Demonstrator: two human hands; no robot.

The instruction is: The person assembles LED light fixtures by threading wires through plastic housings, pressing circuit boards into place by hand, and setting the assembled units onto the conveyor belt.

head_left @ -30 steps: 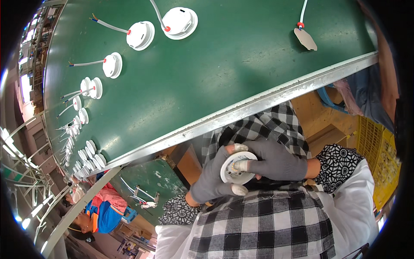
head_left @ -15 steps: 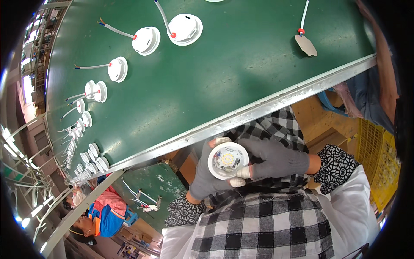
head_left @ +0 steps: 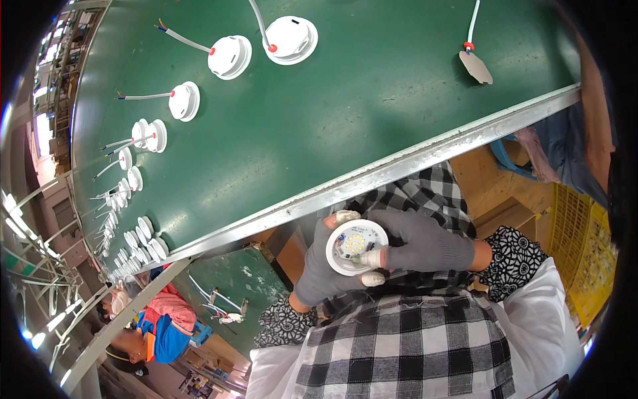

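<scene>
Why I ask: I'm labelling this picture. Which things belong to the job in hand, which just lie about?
Job in hand: white lamp, held by left hand, touched by right hand; probably similar lamps, beige plate, green table.
Apparently lying about: yellow crate, blue plastic thing.

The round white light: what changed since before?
The light shifted slightly left, toward the green table. A fingertip of the right hand moved from its middle toward its edge, uncovering more board. The left hand still holds it; the table lights stayed put.
</scene>
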